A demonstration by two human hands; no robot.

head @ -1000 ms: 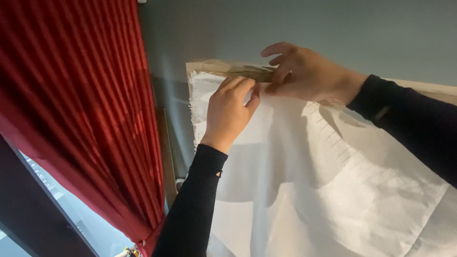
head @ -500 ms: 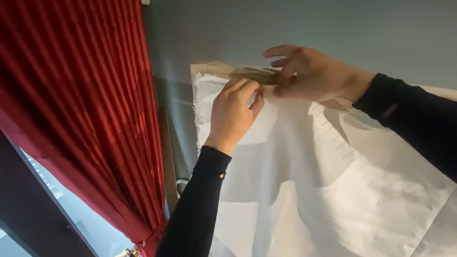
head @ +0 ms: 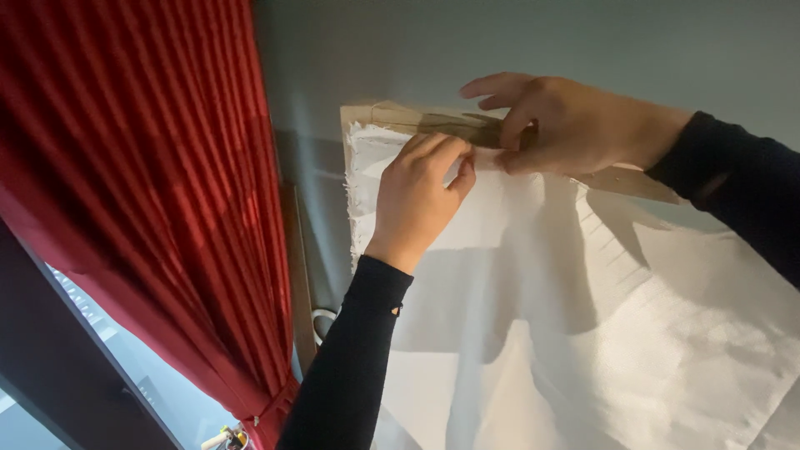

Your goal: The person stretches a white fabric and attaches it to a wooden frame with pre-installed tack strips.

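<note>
- Over the last second your left hand [head: 417,196] has barely shifted: it keeps its fingers curled against the top edge of the white sheet [head: 583,333], pinching it just under the brown tape strip [head: 417,121].
- Your right hand [head: 558,125] also stays at the strip, thumb and fingers closed on it and the sheet's edge, index finger lifted free.
- The view has drifted slightly; the sheet hangs as before, top edge on the grey wall [head: 500,42], the lower part loose and creased.
- Judging from that, the fixing of the top edge is still in hand, not finished.
- Count: one white sheet, one tape strip, one red curtain [head: 142,192] at the left, two hands, both yours.
</note>
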